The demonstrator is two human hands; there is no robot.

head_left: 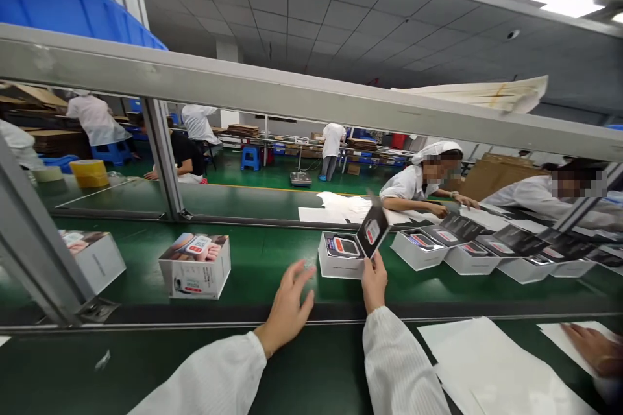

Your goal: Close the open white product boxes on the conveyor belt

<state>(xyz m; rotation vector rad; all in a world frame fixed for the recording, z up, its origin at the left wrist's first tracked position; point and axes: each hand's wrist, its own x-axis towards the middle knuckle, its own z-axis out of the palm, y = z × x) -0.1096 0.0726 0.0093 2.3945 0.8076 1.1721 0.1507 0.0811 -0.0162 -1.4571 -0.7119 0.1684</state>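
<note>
Two bare hands reach over the green belt [263, 279] — the right hand [374, 282] pinches the tilted black flap [372, 231] of an open white box [339, 266], whose long side runs across the view; the left hand [287, 308], fingers spread, sits just left of the box, apart from it.

The person's right hand [374, 282] covers the lower end of a black card [372, 230], and the tilted card hides part of the open white box [341, 259] beside it; the item inside that box is too small to make out. At the left, a metal upright [48, 253] hides part of a printed carton [95, 262], and a blue crate [63, 6] runs off the left edge. The bottom edge cuts off white paper sheets [491, 366], and the right edge crops a co-worker's hand [594, 350].
</note>
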